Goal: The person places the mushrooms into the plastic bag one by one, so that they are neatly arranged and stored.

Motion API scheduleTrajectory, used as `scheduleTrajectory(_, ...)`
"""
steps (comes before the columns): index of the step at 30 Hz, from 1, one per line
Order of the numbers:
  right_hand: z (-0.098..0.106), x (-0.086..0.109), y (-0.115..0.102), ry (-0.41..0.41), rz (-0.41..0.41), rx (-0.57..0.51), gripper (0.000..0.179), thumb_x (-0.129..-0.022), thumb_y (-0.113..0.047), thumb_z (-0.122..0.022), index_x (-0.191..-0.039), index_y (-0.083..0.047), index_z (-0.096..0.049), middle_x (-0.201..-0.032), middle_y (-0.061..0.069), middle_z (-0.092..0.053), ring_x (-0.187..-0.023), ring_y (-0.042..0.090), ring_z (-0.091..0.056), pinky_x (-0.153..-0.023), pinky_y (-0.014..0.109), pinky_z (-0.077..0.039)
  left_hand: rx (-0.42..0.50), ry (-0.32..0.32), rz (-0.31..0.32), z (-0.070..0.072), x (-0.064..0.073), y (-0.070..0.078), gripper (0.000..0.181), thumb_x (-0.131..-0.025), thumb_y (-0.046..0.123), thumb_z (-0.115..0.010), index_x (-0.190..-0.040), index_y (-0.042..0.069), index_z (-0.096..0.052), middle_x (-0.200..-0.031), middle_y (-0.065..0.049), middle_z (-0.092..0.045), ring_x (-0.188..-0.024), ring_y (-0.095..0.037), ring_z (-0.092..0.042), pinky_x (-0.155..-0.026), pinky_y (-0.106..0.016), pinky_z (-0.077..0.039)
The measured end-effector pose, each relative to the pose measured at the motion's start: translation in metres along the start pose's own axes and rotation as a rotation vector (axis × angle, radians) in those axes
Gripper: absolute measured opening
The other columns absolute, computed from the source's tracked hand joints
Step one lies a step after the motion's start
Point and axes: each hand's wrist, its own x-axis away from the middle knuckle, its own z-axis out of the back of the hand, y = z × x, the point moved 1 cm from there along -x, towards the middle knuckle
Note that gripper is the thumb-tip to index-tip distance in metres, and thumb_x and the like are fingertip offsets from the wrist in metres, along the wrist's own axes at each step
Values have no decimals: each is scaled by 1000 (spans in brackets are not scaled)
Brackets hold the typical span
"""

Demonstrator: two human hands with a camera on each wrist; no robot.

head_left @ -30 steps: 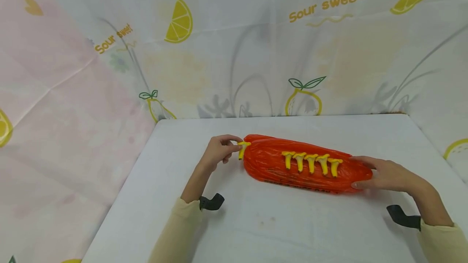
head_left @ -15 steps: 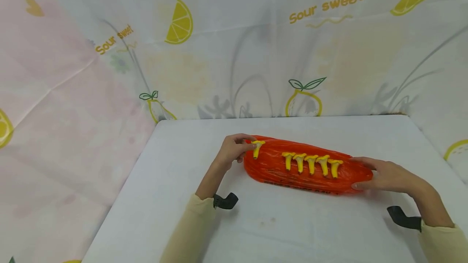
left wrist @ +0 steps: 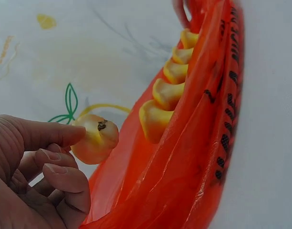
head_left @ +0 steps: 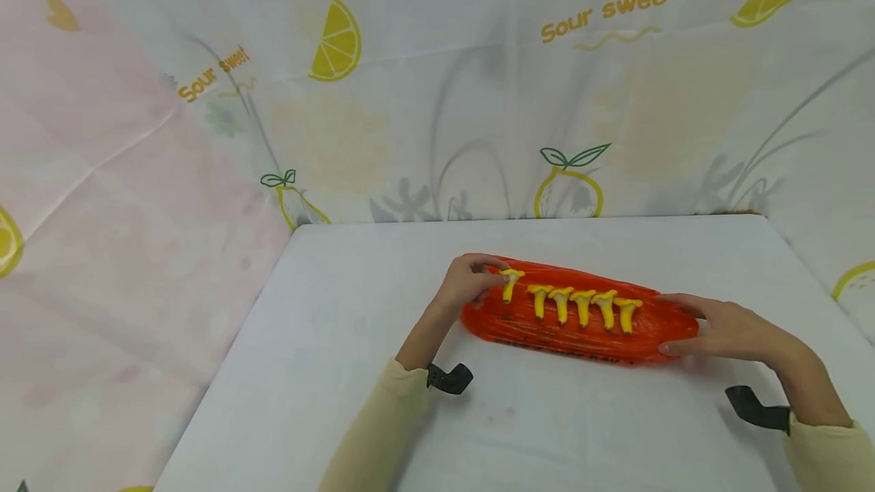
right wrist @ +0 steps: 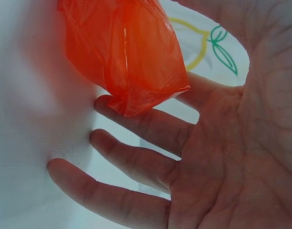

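Note:
My left hand (head_left: pixel 466 284) pinches a yellow chanterelle mushroom (head_left: pixel 509 291) by its cap between thumb and fingers, over the left part of a long red plastic bag (head_left: pixel 547 338). Its brown-tipped stem end faces the camera in the left wrist view. Several similar chanterelles (head_left: pixel 582 310) lie in a row on the bag, just right of the held one, stems toward me. At the bag's right end rests my right hand (head_left: pixel 731 331), thumb on the near side and fingers on the far side. In the right wrist view its fingers (right wrist: pixel 131 157) are spread and extended beside the bag's tip.
The bag lies on a white table (head_left: pixel 581 424), with black print along its near edge. Behind stands a pale cloth backdrop (head_left: pixel 437 97) with lemon drawings and lettering. A black band with a curved piece (head_left: pixel 451 379) sits on the left wrist.
My left hand has moved right with the chanterelle, from the bag's left end to a spot close to the row. The right hand and the row have stayed put.

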Motion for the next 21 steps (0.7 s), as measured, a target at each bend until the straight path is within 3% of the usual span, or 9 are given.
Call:
scheduleTrajectory(6, 0, 0, 0, 9, 7, -5, 79, -82, -48, -73, -138, 1, -49, -130, 37, -48, -112, 52, -48, -80, 67, -47, -1, 13, -1, -14, -5, -1, 16, -87, 7, -74, -102, 3, -73, -53, -2, -39, -41, -13, -30, -41, -26, -32)
scheduleTrajectory(12, 0, 1, -2, 13, 15, -10, 79, -82, -47, -74, -138, 2, -49, -130, 37, -49, -112, 52, -48, -80, 66, -47, -72, 57, 4, -20, -8, -3, 13, -87, 9, -75, -99, 5, -75, -52, -1, -38, -39, -16, -30, -40, -24, -33)
scheduleTrajectory(21, 1, 0, -1, 2, 9, -9, 79, -82, -48, -73, -137, 3, -48, -130, 37, -49, -112, 52, -48, -80, 66, -47, -301, 144, -21, -30, -8, -7, 12, -87, 12, -75, -98, 8, -76, -55, 0, -44, -38, -14, -35, -39, -21, -33)
